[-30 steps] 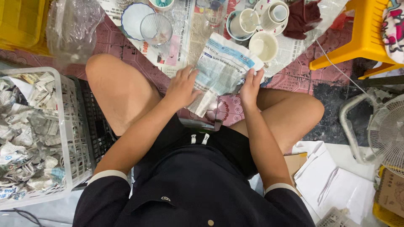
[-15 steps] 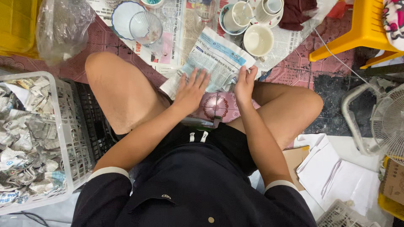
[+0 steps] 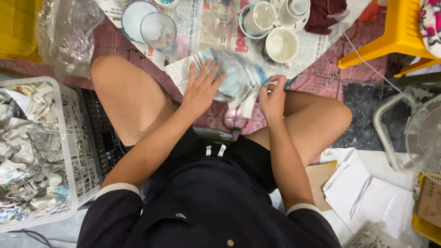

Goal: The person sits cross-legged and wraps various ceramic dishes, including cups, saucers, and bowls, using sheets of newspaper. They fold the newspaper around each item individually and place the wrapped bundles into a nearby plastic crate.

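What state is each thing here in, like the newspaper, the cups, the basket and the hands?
Newspaper bundle: crumpled, partly wrapped round something hidden.
Left hand: fingers spread, pressing flat on the bundle.
Right hand: pinching the bundle's edge.
Glass: upright, empty, unwrapped.
White cup: upright, empty, unwrapped.
White basket: filled with paper-wrapped bundles.
Plastic bag: crumpled, clear.
Fan: lying at the right edge; running or not, cannot tell.
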